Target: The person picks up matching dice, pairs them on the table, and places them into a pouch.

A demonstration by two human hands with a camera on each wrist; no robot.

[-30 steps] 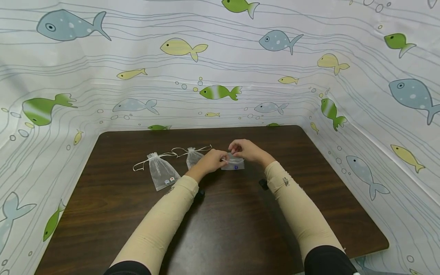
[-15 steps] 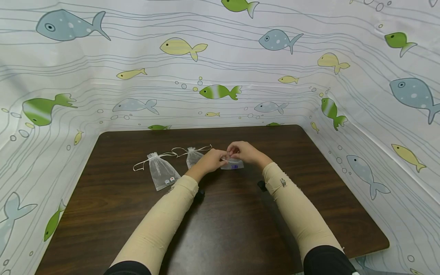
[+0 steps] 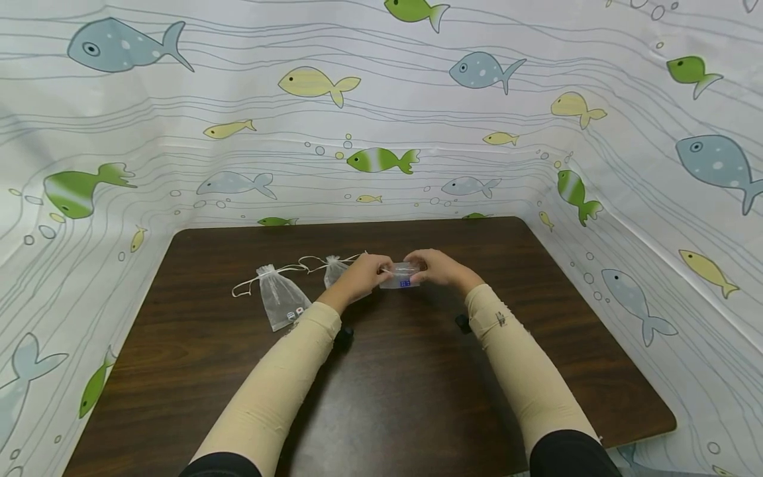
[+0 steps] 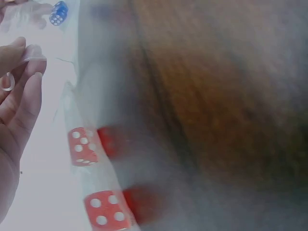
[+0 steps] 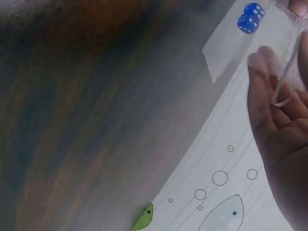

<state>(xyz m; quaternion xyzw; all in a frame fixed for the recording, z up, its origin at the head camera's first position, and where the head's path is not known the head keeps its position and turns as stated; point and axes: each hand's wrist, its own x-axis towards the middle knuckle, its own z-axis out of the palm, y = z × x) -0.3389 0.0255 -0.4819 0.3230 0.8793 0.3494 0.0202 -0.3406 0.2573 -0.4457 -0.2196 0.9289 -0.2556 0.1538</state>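
Both hands hold a sheer white drawstring pouch [image 3: 390,281] near the table's far middle. Two blue dice [image 5: 248,22] show through its lower part. My left hand [image 3: 361,274] pinches the pouch's left side near the mouth, and a loop of cord [image 4: 8,82] shows by its fingers. At the right side, my right hand [image 3: 440,267] grips the fabric between thumb and fingers, the cord [image 5: 287,67] running across the palm side. Beside my left wrist lies another drawstring pouch [image 3: 334,271], partly hidden by that hand; two red dice [image 4: 107,211] show in the left wrist view.
A third drawstring pouch [image 3: 277,297] lies flat to the left, with small dice [image 3: 295,313] in its lower corner and its cord [image 3: 243,289] trailing left. The dark wooden table [image 3: 405,384] meets a fish-printed curtain [image 3: 381,119] at the back and sides.
My right hand first moved close to my left at the pouch's mouth, then drew back to the right. The blue dice now face the head view more plainly.
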